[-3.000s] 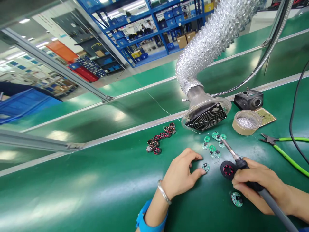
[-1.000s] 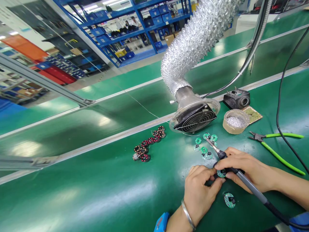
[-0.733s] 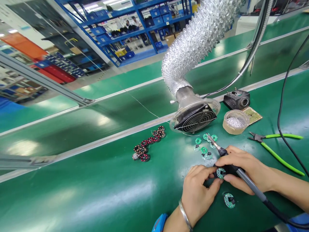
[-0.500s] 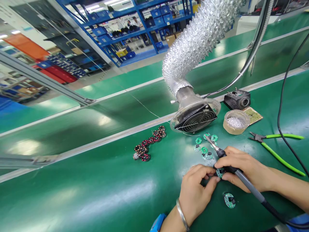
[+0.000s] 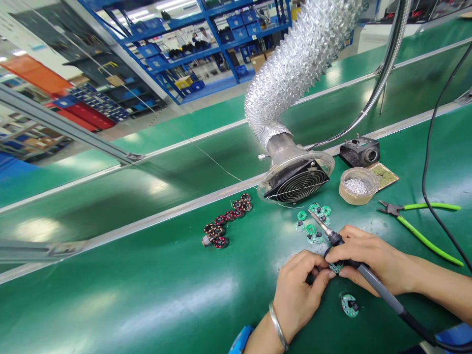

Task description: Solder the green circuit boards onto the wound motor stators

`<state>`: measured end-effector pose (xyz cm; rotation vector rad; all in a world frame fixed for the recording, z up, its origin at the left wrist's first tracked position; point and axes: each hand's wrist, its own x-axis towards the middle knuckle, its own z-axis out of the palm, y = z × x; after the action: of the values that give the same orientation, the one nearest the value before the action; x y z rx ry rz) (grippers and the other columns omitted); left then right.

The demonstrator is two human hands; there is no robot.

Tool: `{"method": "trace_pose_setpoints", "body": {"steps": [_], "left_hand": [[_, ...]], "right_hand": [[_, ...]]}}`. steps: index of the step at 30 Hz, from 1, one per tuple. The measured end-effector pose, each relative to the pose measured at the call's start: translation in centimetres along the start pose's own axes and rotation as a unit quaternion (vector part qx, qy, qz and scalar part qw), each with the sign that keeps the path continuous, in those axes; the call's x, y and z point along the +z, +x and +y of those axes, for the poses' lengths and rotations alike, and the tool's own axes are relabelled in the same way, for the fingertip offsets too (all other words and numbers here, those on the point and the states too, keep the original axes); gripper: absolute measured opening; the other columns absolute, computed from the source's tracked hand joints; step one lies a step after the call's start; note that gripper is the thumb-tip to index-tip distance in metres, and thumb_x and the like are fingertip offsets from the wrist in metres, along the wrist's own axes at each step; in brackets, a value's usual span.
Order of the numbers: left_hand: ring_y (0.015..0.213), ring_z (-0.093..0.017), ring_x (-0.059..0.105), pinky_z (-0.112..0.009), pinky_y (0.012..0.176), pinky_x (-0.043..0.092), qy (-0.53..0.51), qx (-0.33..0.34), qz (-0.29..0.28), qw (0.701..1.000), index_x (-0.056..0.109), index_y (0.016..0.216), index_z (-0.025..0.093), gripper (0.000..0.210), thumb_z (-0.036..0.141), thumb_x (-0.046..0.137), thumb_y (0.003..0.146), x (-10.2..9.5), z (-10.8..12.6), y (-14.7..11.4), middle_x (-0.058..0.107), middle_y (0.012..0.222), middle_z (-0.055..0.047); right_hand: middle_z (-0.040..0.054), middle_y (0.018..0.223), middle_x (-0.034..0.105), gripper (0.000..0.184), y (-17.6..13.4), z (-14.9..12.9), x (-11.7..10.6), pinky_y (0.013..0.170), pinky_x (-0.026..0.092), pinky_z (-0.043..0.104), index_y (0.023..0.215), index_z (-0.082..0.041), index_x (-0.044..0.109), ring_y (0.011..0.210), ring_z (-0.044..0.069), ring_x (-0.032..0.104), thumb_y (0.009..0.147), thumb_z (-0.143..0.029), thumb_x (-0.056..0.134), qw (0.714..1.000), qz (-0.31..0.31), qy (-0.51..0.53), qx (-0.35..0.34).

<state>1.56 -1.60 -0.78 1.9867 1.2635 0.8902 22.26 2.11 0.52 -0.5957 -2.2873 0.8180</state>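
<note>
Between my hands is a small round green circuit board [image 5: 336, 266], partly covered by fingers. My left hand [image 5: 303, 281] pinches its left edge with thumb and fingertips. My right hand [image 5: 376, 258] is closed around a soldering iron [image 5: 379, 283], and its fingertips also touch the board's right side. The iron's bare metal tip points up and left, away from the board. Another round board with a black part on it [image 5: 349, 305] lies just below my hands. Several green ring boards [image 5: 311, 229] are grouped beyond the iron's tip.
A fume extractor hood [image 5: 298, 182] on a silver duct hangs over the bench. At right are a tub of metal shavings [image 5: 357, 186], a black holder [image 5: 359, 151] and green-handled cutters [image 5: 393, 208]. Several copper-wound motor stators [image 5: 220, 230] sit left. A black cable [image 5: 426, 162] crosses the right side.
The whole view has shifted slightly. Both hands keep their hold on the board and the soldering iron, with hardly any movement.
</note>
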Motion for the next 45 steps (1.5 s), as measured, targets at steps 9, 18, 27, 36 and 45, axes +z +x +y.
{"method": "trace_pose_setpoints", "body": {"steps": [9,18,27,36,45], "left_hand": [[0.066,-0.013,0.061,-0.021,0.062,0.048,-0.037,0.021,0.001,0.999,0.067,0.082,0.018,0.010,0.010,0.063,0.083,0.0,0.1,0.1,0.068,0.074,-0.002],[0.065,-0.014,0.060,-0.023,0.061,0.048,-0.017,0.024,0.004,1.000,0.067,0.081,0.018,0.006,0.015,0.063,0.084,0.4,0.1,0.0,0.067,0.072,-0.002],[0.064,-0.012,0.060,-0.021,0.061,0.049,-0.073,-0.019,-0.012,0.997,0.070,0.080,0.019,0.007,0.012,0.067,0.079,-0.2,0.3,0.4,0.067,0.073,-0.001],[0.051,-0.008,0.048,-0.016,0.049,0.041,-0.109,-0.126,-0.041,0.985,0.065,0.065,0.016,0.012,0.006,0.067,0.071,0.0,0.7,1.2,0.056,0.061,0.003],[0.060,-0.010,0.054,-0.019,0.057,0.044,-0.096,-0.076,-0.056,0.991,0.064,0.074,0.017,0.010,0.010,0.058,0.078,-0.6,0.3,1.0,0.060,0.068,0.000]], "right_hand": [[0.0063,0.089,0.060,0.035,-0.1,-0.1,-0.3,0.073,0.037,0.033,0.129,-0.021,0.047,0.084,0.020,0.045,0.095,-0.012,0.044,0.996,-0.040,-0.073,-0.026],[0.0058,0.090,0.060,0.031,0.3,-0.3,-0.8,0.072,0.038,0.030,0.123,-0.019,0.052,0.081,0.018,0.045,0.094,-0.013,0.044,0.999,-0.047,-0.023,-0.011],[0.0047,0.087,0.059,0.026,0.0,0.1,-0.7,0.069,0.040,0.027,0.117,-0.019,0.054,0.077,0.017,0.043,0.093,-0.014,0.046,1.000,-0.025,-0.005,0.002],[0.0039,0.085,0.063,0.037,-0.7,-0.4,0.3,0.070,0.039,0.031,0.123,-0.022,0.049,0.078,0.018,0.051,0.088,-0.010,0.046,0.998,0.027,-0.019,-0.057],[0.0053,0.090,0.065,0.040,-1.4,-0.3,0.7,0.071,0.041,0.033,0.126,-0.024,0.051,0.081,0.019,0.055,0.088,-0.010,0.047,0.994,0.041,-0.089,-0.040]]}}
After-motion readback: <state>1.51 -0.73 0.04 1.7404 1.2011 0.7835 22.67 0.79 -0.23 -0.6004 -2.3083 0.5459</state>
